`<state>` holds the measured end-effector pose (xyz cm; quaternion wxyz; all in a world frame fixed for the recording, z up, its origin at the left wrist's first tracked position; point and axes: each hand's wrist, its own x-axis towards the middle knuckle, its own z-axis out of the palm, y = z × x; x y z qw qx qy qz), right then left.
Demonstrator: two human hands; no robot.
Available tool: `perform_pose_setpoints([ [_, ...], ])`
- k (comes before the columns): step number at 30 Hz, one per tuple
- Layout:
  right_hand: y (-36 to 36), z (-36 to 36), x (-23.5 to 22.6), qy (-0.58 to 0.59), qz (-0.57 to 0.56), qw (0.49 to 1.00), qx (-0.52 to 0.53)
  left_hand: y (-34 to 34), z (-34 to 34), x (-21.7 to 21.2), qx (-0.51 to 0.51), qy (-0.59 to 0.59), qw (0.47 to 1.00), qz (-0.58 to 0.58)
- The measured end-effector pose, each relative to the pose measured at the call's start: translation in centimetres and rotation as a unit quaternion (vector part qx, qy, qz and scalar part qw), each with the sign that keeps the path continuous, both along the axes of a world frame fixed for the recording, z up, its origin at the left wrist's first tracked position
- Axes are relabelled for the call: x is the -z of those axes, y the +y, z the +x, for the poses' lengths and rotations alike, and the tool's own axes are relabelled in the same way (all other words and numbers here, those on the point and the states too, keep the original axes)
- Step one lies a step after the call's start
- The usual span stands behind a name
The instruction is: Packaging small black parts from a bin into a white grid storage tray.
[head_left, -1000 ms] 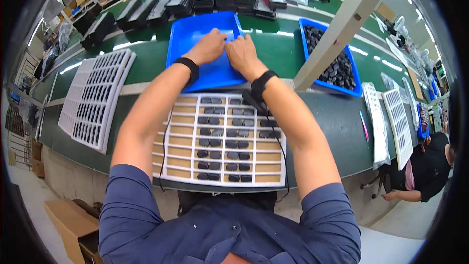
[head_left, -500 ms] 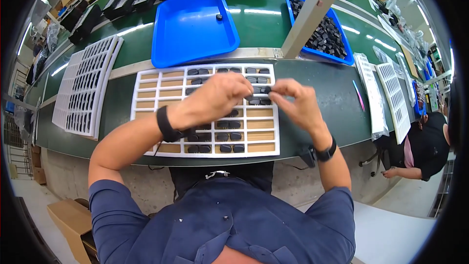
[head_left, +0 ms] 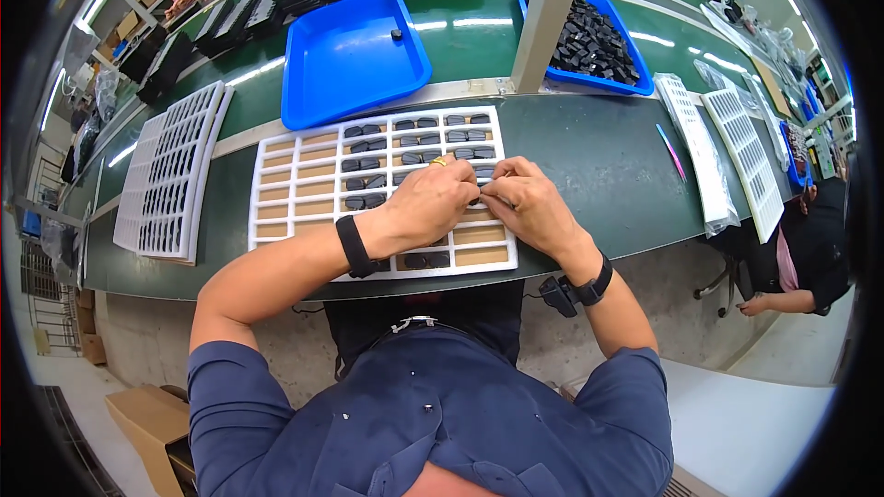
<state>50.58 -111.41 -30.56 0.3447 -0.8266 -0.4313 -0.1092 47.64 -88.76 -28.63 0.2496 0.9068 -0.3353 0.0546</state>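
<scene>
A white partitioned tray (head_left: 512, 253) lies on the dark green bench before me, with small black plastic pieces (head_left: 354, 165) in pairs in many slots. Its left-hand slots and some at lower right show bare brown bottoms. My left hand (head_left: 435, 202) is over the tray's right half, fingers pinched. Close against it, my right hand (head_left: 534, 207) pinches too, thumb and forefinger meeting the left fingertips. Between them, low over a slot, is a small dark piece, mostly covered by the fingers. Exactly how each hand grips it is hard to see.
Beyond the tray stands a blue bin (head_left: 341, 60) with one black piece in it. A metal post (head_left: 541, 28) rises beside another blue bin (head_left: 599, 85) heaped with black pieces. White trays (head_left: 170, 175) lean at left, others (head_left: 741, 152) at right. Tweezers (head_left: 671, 153) lie on the bench.
Both hands have come down toward the tray and closer together, my right hand moving left. The black piece they held raised is now low at the slots. The whole view has shifted slightly.
</scene>
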Motion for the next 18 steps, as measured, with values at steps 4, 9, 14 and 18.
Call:
perform_pose_setpoints([
  [4,0.0,-0.1,-0.1,0.016,0.007,1.0,0.0,0.3,0.3,-0.2,0.005,0.025,0.999,-0.028],
  [9,-0.3,-0.2,-0.1,0.03,0.021,0.999,0.001,0.7,0.7,-0.4,0.025,0.055,0.996,-0.06],
  [14,-0.1,-0.2,-0.2,0.025,0.009,1.0,0.016,0.6,0.9,-0.3,0.038,0.033,0.998,-0.049],
  [18,-0.1,-0.3,0.0,0.005,0.012,0.999,0.035,0.0,1.1,-0.5,0.022,0.004,0.998,0.05],
])
